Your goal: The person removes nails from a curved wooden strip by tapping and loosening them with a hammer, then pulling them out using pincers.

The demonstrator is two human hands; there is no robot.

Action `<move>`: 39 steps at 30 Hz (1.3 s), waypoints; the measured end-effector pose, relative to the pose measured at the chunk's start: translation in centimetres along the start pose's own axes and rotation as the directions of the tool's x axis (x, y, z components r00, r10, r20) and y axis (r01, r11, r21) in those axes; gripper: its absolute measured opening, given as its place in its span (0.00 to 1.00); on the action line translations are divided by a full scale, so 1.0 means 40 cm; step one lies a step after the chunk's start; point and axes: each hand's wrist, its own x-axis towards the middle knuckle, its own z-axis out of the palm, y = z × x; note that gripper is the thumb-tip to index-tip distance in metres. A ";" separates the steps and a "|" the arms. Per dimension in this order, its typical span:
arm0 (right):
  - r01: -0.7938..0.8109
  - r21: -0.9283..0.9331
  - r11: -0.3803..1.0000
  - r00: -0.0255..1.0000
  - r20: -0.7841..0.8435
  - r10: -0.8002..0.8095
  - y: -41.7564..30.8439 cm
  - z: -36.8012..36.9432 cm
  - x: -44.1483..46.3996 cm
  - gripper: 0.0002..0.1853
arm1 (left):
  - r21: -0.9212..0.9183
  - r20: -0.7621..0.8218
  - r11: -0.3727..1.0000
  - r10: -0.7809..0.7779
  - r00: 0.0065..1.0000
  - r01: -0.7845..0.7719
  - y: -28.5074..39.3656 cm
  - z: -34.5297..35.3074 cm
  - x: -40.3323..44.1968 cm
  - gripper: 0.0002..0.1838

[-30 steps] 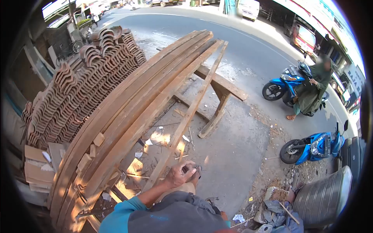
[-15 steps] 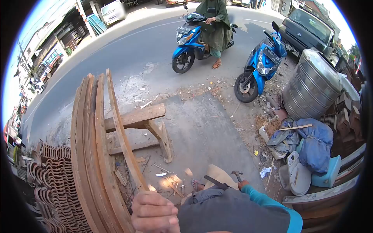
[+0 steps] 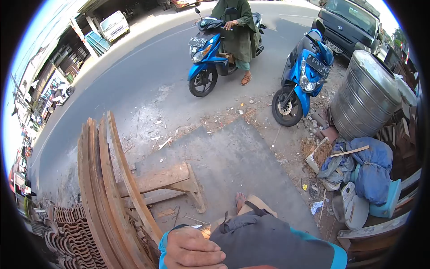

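Low in the head view, my left hand point(image 3: 192, 249) is closed with its fingers curled. What it holds, if anything, is hidden from me. Just left of it, the near end of a thin wooden strip point(image 3: 127, 172) runs down behind the blue sleeve; I cannot tell whether the hand touches it. Several long wooden planks point(image 3: 96, 188) lie side by side to the left of that strip, across a low wooden trestle point(image 3: 154, 181). My right hand is out of view; on that side only the sleeve and the dark shirt point(image 3: 264, 237) show.
Curved roof tiles point(image 3: 71, 233) are stacked at the lower left. To the right lie a blue bundle point(image 3: 371, 168), a toilet bowl point(image 3: 356, 208) and a metal tank point(image 3: 367, 96). A blue motorbike point(image 3: 302, 78) is parked beyond; a person sits on another scooter point(image 3: 210, 58) on the road.
The right hand, holding a hammer, has gone out of view. My left hand has moved slightly right and stays closed. The view has shifted, and a foot now shows ahead of the shirt.
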 end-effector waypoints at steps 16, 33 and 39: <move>-0.177 0.486 0.856 0.912 -0.245 0.328 -0.223 -0.126 -0.117 0.36 | -0.594 0.117 0.804 0.041 0.992 0.036 -0.397 -0.084 0.003 0.14; -0.544 0.750 0.376 0.731 0.203 0.651 -0.222 0.419 -0.426 0.36 | -0.976 0.092 0.203 0.083 0.992 0.074 -0.320 0.135 0.006 0.21; -0.511 0.860 0.009 0.671 0.392 0.630 -0.123 0.596 -0.485 0.39 | -0.975 0.164 -0.091 0.320 0.933 0.203 -0.082 0.492 -0.005 0.18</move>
